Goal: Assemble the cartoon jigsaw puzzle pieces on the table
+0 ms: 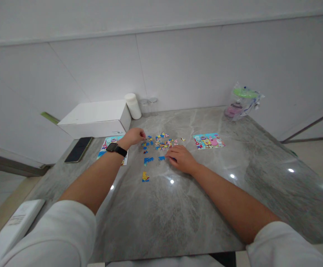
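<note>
Over the left end of a loose pile of jigsaw puzzle pieces (pixel 165 142), my left hand (pixel 135 136) has its fingertips pinched together; whatever is between them is too small to make out. My right hand (pixel 181 159) rests low on the table with curled fingers, its fingertips at the right edge of a small blue jigsaw puzzle piece (pixel 161 158). Left of that lies a joined blue section (pixel 148 160). A yellow section (pixel 145 177) sits nearer to me. Several single pieces (pixel 145 147) form a rough column below my left hand.
A printed picture card (pixel 209 141) lies right of the pile; another sheet (pixel 111 141) is partly under my left wrist. Phone (pixel 79 150), white box (pixel 94 118), white cylinder (pixel 133 106) and glass jars (pixel 148 106) stand left and back. A plastic-wrapped item (pixel 241 102) is back right.
</note>
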`<state>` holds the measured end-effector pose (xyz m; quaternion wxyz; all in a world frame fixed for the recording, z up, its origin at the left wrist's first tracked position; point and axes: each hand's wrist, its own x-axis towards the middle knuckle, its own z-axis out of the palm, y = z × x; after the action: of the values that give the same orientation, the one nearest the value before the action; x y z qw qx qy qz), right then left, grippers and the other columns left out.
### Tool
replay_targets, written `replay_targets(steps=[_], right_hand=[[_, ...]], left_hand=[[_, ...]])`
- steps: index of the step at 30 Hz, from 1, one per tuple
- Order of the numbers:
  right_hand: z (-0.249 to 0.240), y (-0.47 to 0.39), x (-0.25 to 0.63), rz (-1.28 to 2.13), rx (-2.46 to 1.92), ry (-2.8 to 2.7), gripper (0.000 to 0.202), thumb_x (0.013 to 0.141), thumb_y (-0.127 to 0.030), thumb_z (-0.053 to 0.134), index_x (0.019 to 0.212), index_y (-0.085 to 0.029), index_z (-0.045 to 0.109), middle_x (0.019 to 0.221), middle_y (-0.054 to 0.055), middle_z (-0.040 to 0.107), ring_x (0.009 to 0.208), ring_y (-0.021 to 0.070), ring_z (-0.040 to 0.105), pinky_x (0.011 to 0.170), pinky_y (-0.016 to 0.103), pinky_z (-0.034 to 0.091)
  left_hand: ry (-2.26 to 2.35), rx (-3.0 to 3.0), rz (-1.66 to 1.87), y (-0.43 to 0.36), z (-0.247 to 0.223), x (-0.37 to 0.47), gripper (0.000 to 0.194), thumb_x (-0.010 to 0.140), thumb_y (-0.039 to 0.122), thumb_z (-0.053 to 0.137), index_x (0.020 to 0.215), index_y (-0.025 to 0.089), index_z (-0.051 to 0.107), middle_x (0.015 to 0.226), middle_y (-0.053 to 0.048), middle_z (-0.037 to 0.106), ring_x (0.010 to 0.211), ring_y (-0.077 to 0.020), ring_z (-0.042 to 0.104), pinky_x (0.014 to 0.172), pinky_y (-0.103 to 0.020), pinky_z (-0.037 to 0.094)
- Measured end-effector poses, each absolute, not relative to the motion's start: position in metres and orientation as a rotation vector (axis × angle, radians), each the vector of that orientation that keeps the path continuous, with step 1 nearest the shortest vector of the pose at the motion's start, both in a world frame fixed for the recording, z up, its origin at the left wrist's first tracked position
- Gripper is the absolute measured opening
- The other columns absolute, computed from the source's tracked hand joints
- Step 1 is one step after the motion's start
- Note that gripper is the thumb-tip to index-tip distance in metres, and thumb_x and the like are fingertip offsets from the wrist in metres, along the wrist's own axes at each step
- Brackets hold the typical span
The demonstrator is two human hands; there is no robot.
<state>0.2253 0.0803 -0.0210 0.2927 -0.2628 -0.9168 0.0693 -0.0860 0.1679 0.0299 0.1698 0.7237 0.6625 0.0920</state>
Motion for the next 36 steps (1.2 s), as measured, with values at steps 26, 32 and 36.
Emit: replay_targets(steps=[26,32,36], right_hand=[[-0.011,0.055,0.206,0.067,-0.496,-2.415,0.038,0.098,-0.019,0.063,0.134,-0.032,0.068,0.133,0.006,0.074,0.125,0.0264,0.066,0.108,0.051,0.054],[-0.013,0.058,0.202,0.095,-0.574,-2.448,0.028,0.1,-0.021,0.064,0.123,-0.032,0.075,0.121,0.004,0.078,0.118,0.0252,0.068,0.107,0.049,0.053],[-0.007,0.062,0.194,0.04,-0.551,-2.47,0.026,0.101,-0.02,0.061,0.119,-0.03,0.076,0.121,0.004,0.078,0.118,0.025,0.067,0.107,0.048,0.053]], left_hand=[[1.146,1.558,1.06,0.038,-0.013,-0.041,0.037,0.083,0.04,0.079,0.109,0.02,0.061,0.082,0.0,0.071,0.072,-0.0142,0.063,0.07,-0.028,0.046],[1.114,1.605,1.076,0.034,-0.012,-0.037,0.035,0.083,0.035,0.077,0.11,0.021,0.059,0.083,0.001,0.071,0.072,-0.0129,0.061,0.07,-0.027,0.044],[1.1,1.524,1.088,0.036,-0.012,-0.039,0.036,0.082,0.036,0.079,0.108,0.02,0.06,0.085,0.0,0.072,0.072,-0.0123,0.063,0.07,-0.026,0.045]])
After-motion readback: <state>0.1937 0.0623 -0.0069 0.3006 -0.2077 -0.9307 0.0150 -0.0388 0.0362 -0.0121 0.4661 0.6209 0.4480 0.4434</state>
